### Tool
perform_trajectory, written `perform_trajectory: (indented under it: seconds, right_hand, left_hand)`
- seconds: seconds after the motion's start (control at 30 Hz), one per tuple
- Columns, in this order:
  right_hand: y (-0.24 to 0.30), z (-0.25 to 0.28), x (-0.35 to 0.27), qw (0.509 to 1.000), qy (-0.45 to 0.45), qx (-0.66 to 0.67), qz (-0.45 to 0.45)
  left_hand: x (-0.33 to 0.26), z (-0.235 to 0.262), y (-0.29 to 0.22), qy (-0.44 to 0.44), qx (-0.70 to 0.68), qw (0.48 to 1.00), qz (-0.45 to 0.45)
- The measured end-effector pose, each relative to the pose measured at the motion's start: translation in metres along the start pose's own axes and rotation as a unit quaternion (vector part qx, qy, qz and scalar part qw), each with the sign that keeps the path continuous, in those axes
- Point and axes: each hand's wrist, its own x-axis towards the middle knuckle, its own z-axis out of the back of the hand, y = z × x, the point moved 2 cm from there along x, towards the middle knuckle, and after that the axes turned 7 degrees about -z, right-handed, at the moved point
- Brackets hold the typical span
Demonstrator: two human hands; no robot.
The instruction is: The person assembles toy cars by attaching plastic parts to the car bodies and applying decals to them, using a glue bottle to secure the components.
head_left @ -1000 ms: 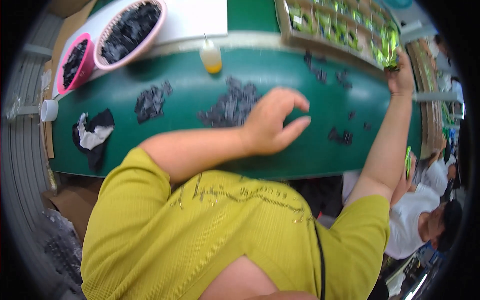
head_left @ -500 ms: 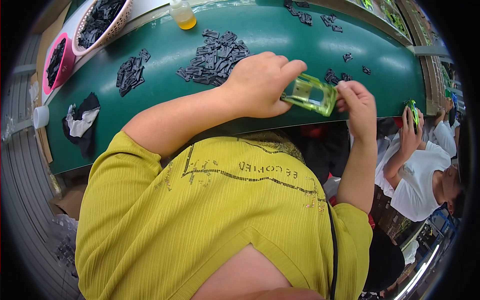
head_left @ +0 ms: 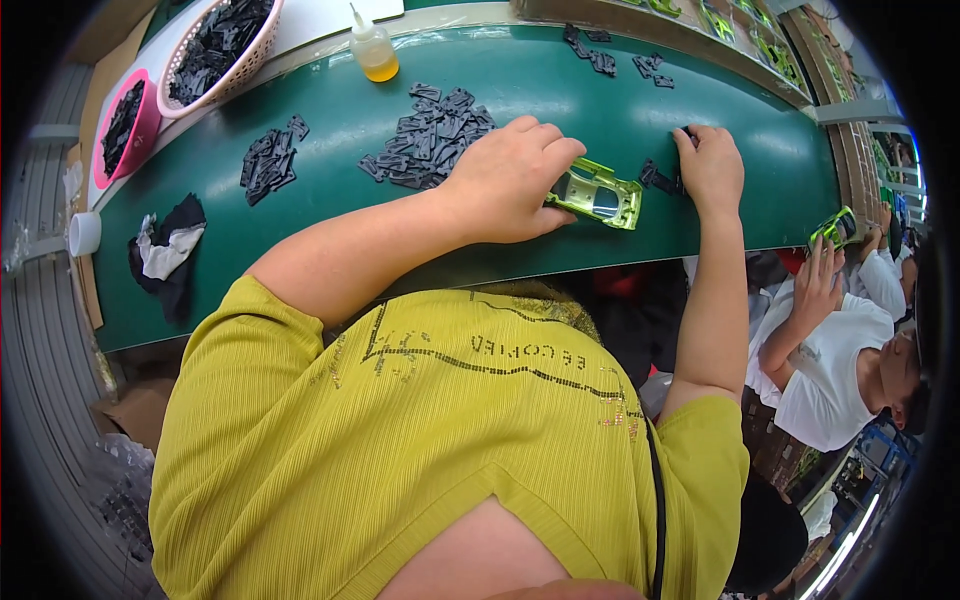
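A shiny lime-green toy car body [head_left: 608,198] is gripped at one end by my left hand [head_left: 505,182], its windows facing up. Out to the right, my right hand [head_left: 712,168] reaches down to the table, thumb and fingertips closing on a small black plastic part [head_left: 690,131], mostly hidden by the fingers. Beside that hand lie a few more black parts [head_left: 655,178], partly covered by it. Just beyond my left hand spreads a big heap of the same flat black parts [head_left: 425,138].
Further left on the green table [head_left: 330,200] are a smaller black pile [head_left: 268,165], a bottle of amber liquid [head_left: 374,52], a black-and-white cloth [head_left: 165,250], a white cup [head_left: 84,233] and two pink baskets [head_left: 146,130] of black parts. At right, another person's hand [head_left: 822,270] holds a green car.
My right hand has left the car body and moved up to the black parts on the table. The car body, tilted before, now lies windows up in my left hand.
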Motion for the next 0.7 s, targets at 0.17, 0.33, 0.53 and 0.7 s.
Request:
perform_trajectory:
  seconds: [0.17, 0.33, 0.53, 0.7]
  right_hand:
    - [0.000, 0.003, 0.000, 0.998, -0.009, -0.047, 0.048]
    - [0.004, 0.010, 0.002, 0.998, 0.017, -0.060, 0.030]
    - [-0.013, -0.004, 0.004, 0.999, -0.042, -0.015, 0.026]
    - [-0.013, 0.015, -0.021, 0.890, 0.069, 0.440, -0.096]
  left_hand:
    - [0.003, 0.002, 0.006, -0.010, -0.013, 1.000, -0.015]
    - [0.006, 0.001, 0.007, -0.033, -0.044, 0.998, -0.013]
    - [0.006, -0.004, 0.015, -0.020, -0.071, 0.997, 0.023]
    - [0.011, -0.005, 0.018, 0.006, -0.111, 0.993, 0.044]
